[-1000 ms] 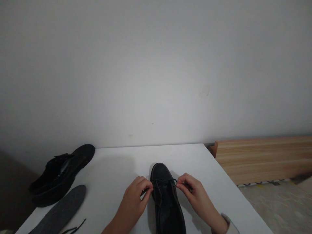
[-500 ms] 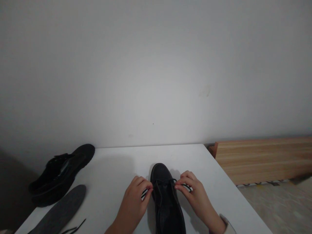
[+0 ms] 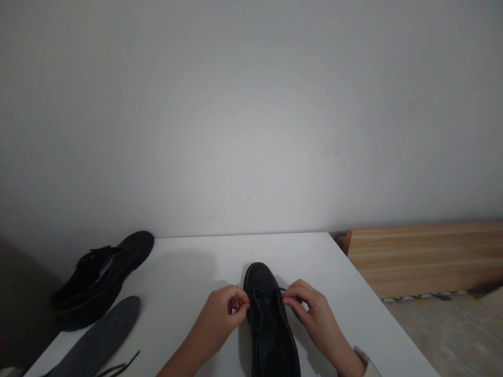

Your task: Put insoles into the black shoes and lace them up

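A black lace-up shoe (image 3: 276,340) stands upright on the white table, toe pointing away from me. Its dark shoelace (image 3: 271,290) crosses near the front of the opening. My left hand (image 3: 225,314) is closed in a pinch against the shoe's left edge, by the eyelet flap; what lies between its fingertips is hidden. On the other side, my right hand (image 3: 310,309) pinches the lace where it comes out at the right flap. The shoe's opening faces up between both hands, its tongue lying inside.
A second black shoe (image 3: 98,285) lies tipped on its side at the table's far left, near the wall. In front of it are a grey insole (image 3: 106,335) and a loose dark lace (image 3: 124,366). Beyond the right table edge is a wooden board (image 3: 424,259).
Lace strands that showed between my left thumb and fingers are out of sight, and that hand has turned slightly. The lace loop behind my right fingertips no longer shows. The shoe has barely moved.
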Action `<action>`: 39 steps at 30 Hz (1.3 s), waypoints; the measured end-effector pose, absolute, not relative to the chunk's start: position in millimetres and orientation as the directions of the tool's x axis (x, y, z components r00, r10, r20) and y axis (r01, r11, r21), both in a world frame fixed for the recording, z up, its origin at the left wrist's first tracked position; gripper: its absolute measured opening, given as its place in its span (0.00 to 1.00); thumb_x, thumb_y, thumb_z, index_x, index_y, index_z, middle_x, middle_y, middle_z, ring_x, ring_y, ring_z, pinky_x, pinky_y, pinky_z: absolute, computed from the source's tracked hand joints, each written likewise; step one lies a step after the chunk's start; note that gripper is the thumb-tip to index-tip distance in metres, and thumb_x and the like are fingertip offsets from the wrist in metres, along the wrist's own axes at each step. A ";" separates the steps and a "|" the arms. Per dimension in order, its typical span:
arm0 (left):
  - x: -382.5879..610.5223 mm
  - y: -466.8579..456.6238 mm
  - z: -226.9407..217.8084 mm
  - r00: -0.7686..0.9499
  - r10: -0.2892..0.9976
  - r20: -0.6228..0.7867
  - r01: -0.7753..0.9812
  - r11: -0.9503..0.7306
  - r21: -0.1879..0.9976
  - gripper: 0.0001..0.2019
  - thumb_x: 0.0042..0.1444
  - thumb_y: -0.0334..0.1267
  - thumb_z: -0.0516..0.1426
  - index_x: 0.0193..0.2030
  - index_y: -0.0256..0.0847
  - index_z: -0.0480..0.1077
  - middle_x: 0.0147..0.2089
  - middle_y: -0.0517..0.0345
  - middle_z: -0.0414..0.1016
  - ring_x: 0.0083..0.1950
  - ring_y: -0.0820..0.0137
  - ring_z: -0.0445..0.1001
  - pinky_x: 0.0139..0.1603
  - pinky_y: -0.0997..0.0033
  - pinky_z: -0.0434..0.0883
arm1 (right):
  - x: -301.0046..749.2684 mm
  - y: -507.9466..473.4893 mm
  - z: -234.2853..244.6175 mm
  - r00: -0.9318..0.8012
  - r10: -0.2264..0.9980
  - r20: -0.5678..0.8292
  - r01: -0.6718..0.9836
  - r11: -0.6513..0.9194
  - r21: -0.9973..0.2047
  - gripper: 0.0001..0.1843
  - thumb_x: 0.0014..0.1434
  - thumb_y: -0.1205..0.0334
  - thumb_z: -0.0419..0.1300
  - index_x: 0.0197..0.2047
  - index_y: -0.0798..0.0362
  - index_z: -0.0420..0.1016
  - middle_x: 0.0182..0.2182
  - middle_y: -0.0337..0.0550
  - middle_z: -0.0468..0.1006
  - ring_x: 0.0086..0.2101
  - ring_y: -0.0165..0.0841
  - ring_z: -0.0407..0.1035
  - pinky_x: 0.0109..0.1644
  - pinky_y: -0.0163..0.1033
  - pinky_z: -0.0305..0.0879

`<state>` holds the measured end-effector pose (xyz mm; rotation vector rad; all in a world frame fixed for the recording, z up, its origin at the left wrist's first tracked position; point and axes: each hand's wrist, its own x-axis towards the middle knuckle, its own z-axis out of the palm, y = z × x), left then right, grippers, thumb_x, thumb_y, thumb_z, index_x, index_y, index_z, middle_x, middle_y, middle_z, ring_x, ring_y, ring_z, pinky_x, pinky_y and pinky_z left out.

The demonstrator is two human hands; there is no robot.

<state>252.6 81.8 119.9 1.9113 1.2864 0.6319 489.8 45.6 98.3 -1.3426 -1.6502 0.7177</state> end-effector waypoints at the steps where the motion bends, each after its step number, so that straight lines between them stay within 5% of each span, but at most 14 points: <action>1: 252.9 83.3 119.6 0.376 0.927 -0.013 0.562 -0.216 0.799 0.07 0.50 0.34 0.54 0.30 0.39 0.74 0.28 0.58 0.72 0.32 0.67 0.69 0.35 0.69 0.64 | 489.7 45.6 98.2 -0.041 0.964 0.263 0.465 0.251 -0.849 0.09 0.63 0.62 0.61 0.32 0.53 0.79 0.30 0.43 0.77 0.33 0.36 0.71 0.38 0.39 0.64; 22: 250.7 88.8 105.7 0.386 0.920 -0.063 0.406 -0.109 0.907 0.11 0.57 0.42 0.54 0.33 0.37 0.73 0.27 0.59 0.73 0.29 0.69 0.70 0.32 0.72 0.66 | 486.3 38.8 93.6 -0.039 0.968 0.247 0.465 0.236 -0.853 0.10 0.65 0.62 0.57 0.35 0.53 0.77 0.32 0.44 0.77 0.34 0.36 0.72 0.38 0.39 0.66; 29: 253.4 84.6 114.7 0.451 0.856 0.253 0.490 -0.475 0.731 0.07 0.59 0.32 0.54 0.34 0.41 0.74 0.35 0.54 0.78 0.39 0.64 0.74 0.41 0.67 0.70 | 485.7 38.0 91.9 -0.033 0.959 0.280 0.490 0.260 -0.832 0.09 0.65 0.62 0.56 0.36 0.52 0.77 0.34 0.45 0.79 0.36 0.37 0.74 0.40 0.39 0.69; 35: 249.2 85.5 107.2 0.468 0.842 0.269 0.480 -0.498 0.722 0.13 0.61 0.30 0.53 0.49 0.44 0.74 0.39 0.56 0.81 0.40 0.67 0.79 0.45 0.69 0.74 | 481.7 32.5 90.8 -0.008 0.962 0.274 0.512 0.239 -0.825 0.10 0.67 0.60 0.55 0.43 0.53 0.77 0.38 0.47 0.81 0.39 0.38 0.77 0.44 0.40 0.73; 39: 253.3 79.1 117.2 0.504 0.825 0.256 0.500 -0.520 0.693 0.15 0.63 0.28 0.49 0.48 0.42 0.75 0.43 0.52 0.80 0.44 0.65 0.79 0.47 0.67 0.75 | 477.1 22.9 102.7 -0.032 0.958 0.284 0.569 0.251 -0.783 0.14 0.70 0.59 0.52 0.52 0.53 0.74 0.44 0.51 0.81 0.44 0.39 0.77 0.51 0.42 0.73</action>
